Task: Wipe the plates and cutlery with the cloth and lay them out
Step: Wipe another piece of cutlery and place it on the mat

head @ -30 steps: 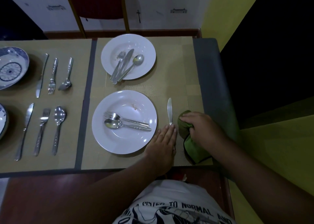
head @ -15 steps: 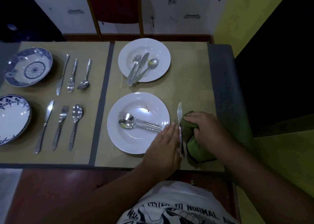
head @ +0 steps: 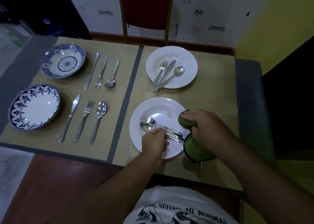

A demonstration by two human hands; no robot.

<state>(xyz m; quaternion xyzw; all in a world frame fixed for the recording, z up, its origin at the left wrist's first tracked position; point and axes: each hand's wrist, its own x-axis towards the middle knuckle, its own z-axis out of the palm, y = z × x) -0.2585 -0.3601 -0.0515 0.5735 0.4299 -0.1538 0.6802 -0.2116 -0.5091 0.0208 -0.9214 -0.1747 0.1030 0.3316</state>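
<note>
left hand [head: 155, 140] fingers [head: 158, 131] curl round cutlery [head: 175, 135] lying in near plate [head: 161, 108], likely to lift it; right hand [head: 203, 128] clenches bunched cloth [head: 195, 149], poised to wipe.

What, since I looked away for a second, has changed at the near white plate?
The left hand left the mat beside the knife and moved onto the near plate, where its fingers now take hold of the cutlery handles. The right hand, still gripping the cloth, shifted to the plate's right rim. The knife is no longer in sight. The far plate and the laid settings stayed put.
</note>
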